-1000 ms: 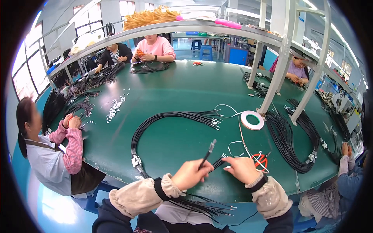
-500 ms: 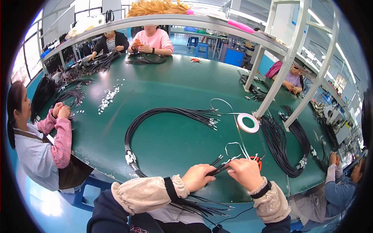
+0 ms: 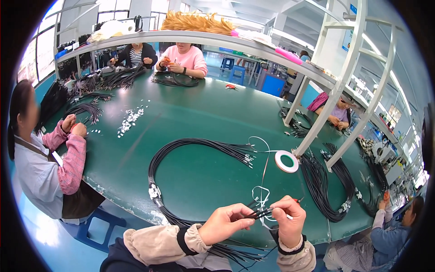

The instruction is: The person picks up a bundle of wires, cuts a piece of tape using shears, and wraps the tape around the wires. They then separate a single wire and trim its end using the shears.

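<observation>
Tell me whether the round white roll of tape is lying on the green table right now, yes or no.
Yes, the round white roll of tape lies flat on the green table, beyond both hands.

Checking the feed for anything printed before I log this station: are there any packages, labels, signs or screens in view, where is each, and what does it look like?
Sign: on the far wall behind the white rack post at upper right; small upright rectangle, blue and white.
Small sign: just above it, near the ceiling; blue rectangle.
No packages or screens can be made out; any labels on the black cable bundle are too small to tell.
</observation>
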